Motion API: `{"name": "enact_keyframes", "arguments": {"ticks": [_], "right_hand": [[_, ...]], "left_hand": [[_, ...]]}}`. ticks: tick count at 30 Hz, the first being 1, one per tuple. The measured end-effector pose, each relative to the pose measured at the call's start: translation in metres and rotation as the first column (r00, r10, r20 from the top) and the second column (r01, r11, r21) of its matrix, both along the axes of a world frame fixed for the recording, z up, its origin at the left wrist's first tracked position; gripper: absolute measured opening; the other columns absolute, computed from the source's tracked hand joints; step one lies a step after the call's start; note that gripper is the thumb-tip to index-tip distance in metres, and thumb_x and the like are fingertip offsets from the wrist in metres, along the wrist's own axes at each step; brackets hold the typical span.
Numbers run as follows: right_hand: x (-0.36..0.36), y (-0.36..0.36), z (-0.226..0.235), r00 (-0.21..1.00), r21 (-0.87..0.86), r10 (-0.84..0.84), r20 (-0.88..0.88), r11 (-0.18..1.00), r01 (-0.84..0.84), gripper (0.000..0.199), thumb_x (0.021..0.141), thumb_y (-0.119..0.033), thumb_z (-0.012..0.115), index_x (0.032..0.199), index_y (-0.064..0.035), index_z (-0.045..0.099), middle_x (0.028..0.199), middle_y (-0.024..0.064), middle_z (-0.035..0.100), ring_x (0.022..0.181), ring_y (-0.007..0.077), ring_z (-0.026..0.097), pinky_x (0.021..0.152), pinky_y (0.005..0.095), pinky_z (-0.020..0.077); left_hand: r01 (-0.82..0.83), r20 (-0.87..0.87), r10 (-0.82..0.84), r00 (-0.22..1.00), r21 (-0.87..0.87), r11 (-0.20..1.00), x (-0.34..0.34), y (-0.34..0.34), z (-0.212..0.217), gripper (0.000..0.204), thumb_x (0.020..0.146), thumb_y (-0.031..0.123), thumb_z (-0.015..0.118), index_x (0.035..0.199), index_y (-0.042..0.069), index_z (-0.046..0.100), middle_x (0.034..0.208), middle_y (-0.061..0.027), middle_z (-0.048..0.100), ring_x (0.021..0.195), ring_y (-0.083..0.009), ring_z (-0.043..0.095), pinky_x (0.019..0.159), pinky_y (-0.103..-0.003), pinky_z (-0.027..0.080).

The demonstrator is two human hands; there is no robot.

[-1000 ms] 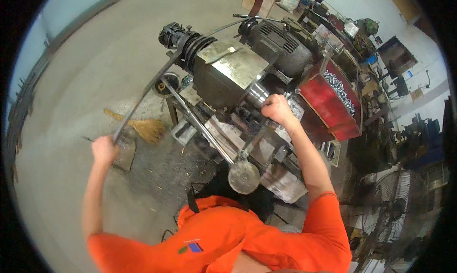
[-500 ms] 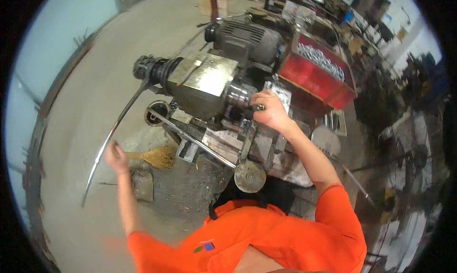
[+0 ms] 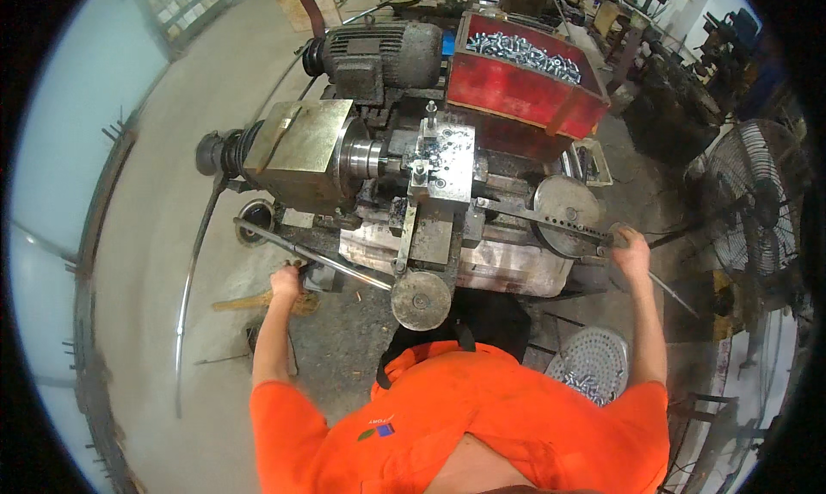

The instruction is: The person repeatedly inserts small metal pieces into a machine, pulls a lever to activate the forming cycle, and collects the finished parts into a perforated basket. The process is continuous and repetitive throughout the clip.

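My right hand (image 3: 632, 253) is closed round the outer end of a flat metal lever (image 3: 551, 217) with a row of holes, on the right side of a small lathe. My left hand (image 3: 286, 280) is at the lathe's front left, beside a small metal tray (image 3: 323, 277). Its fingers are curled by a dark piece I cannot make out. Between my arms are the lathe's spindle chuck (image 3: 363, 160), a tool block (image 3: 447, 163) with upright bolts, and a round metal disc (image 3: 421, 301) at the end of an arm. A long shiny bar (image 3: 323, 257) slants toward the disc.
Behind the lathe are an electric motor (image 3: 379, 57) and a red bin (image 3: 516, 89) of small metal parts. A perforated bowl (image 3: 594, 356) with similar parts sits low right, near a floor fan (image 3: 753, 201). Left are a long curved rod (image 3: 194, 279) and a straw broom (image 3: 245, 303).
My right hand has left the spindle and moved right to the lever's end. My left hand has come from beside the curved rod to the tray. The view has shifted, showing the bowl.
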State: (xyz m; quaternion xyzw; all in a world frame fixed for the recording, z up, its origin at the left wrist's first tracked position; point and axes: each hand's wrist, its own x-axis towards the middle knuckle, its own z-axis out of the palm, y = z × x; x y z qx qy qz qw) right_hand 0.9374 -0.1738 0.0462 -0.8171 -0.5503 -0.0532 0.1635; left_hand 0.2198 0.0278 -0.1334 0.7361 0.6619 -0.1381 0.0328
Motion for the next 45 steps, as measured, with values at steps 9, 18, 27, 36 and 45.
{"name": "enact_keyframes", "arguments": {"ticks": [9,18,27,36,45], "right_hand": [[0.143,-0.121,-0.109,0.806,-0.333,-0.526,0.272,0.734,0.592,0.029,0.064,-0.023,0.063,0.088,-0.005,0.06,0.092,0.0183,0.063,0.09,0.034,0.06,0.075,0.0415,0.0494],[-0.076,-0.205,-0.115,0.792,-0.294,-0.467,-0.393,0.88,0.373,0.036,0.056,-0.025,0.066,0.081,-0.0002,0.061,0.066,0.02,0.057,0.062,0.0325,0.057,0.058,0.0407,0.0455],[-0.172,-0.18,-0.106,0.617,0.07,-0.177,-0.767,0.932,0.355,0.025,0.063,-0.014,0.055,0.082,0.0018,0.057,0.063,0.0037,0.047,0.059,0.0155,0.046,0.051,0.0291,0.0375],[-0.069,-0.199,-0.103,0.833,-0.095,-0.324,-0.449,0.944,0.316,0.035,0.06,-0.012,0.058,0.09,0.0047,0.058,0.054,0.0117,0.05,0.047,0.0198,0.046,0.046,0.0344,0.0378],[0.079,-0.085,-0.068,0.767,-0.112,-0.523,0.372,0.795,0.596,0.075,0.064,-0.022,0.064,0.132,-0.0049,0.038,0.125,0.0171,0.048,0.113,0.033,0.046,0.095,0.0436,0.0362]], "left_hand": [[-0.483,0.939,0.306,0.158,-0.196,0.853,-0.014,0.009,0.093,0.056,0.086,0.04,0.056,0.113,-0.008,0.049,0.069,-0.0183,0.063,0.044,-0.0203,0.058,0.044,-0.029,0.049],[-0.643,0.991,0.107,-0.075,-0.131,0.755,0.023,0.034,0.057,0.036,0.086,0.024,0.052,0.104,-0.007,0.047,0.082,-0.0138,0.059,0.059,-0.0223,0.062,0.045,-0.033,0.053],[-0.653,0.991,0.13,0.011,-0.091,0.752,0.043,0.029,0.073,0.034,0.082,0.02,0.053,0.104,-0.006,0.048,0.077,-0.0109,0.058,0.057,-0.0189,0.06,0.046,-0.031,0.051],[-0.593,0.895,0.42,0.151,-0.258,0.762,0.028,0.029,0.095,0.04,0.081,0.028,0.056,0.094,-0.009,0.05,0.069,-0.0174,0.058,0.043,-0.0253,0.059,0.037,-0.032,0.052],[-0.41,0.901,0.377,-0.216,-0.434,0.802,0.011,0.026,0.076,0.054,0.084,0.047,0.053,0.106,-0.002,0.053,0.085,-0.0156,0.062,0.066,-0.0239,0.065,0.06,-0.034,0.052]]}}
